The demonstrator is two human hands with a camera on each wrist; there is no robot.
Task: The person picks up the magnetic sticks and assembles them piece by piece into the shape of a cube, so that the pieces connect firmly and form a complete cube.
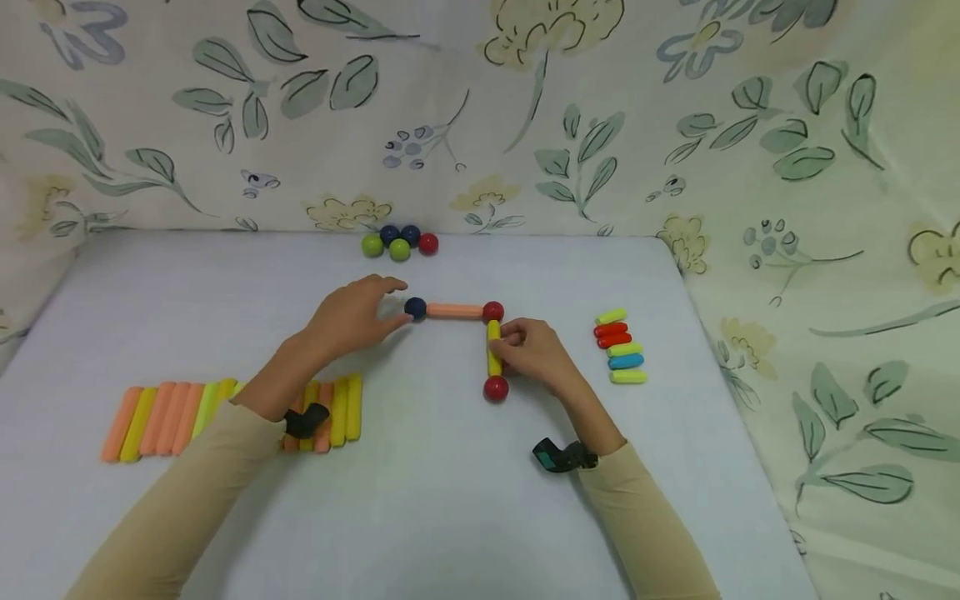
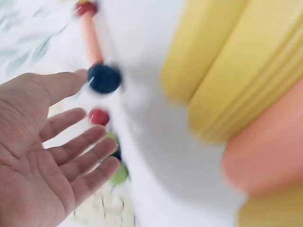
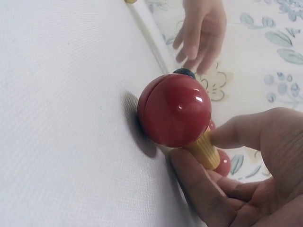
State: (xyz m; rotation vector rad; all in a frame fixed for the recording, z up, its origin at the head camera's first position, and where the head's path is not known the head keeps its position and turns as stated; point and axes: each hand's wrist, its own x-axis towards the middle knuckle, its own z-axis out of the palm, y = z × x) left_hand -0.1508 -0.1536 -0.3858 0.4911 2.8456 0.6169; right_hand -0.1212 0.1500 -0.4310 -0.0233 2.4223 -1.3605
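Observation:
An L-shaped chain lies on the white table: a dark blue ball (image 1: 416,308), an orange stick (image 1: 454,311), a red ball (image 1: 492,311), a yellow stick (image 1: 494,350) and a nearer red ball (image 1: 496,388). My right hand (image 1: 531,350) pinches the yellow stick between thumb and fingers; the right wrist view shows the near red ball (image 3: 175,111) large in front of it. Beside the blue ball is my left hand (image 1: 352,315), fingers spread and palm bare in the left wrist view, its thumb tip at or very near the blue ball (image 2: 104,78).
A row of long orange and yellow sticks (image 1: 153,421) lies at the left, partly behind my left forearm. Several short coloured sticks (image 1: 625,363) form a column at the right. At the back edge sits a cluster of green, blue and red balls (image 1: 400,249).

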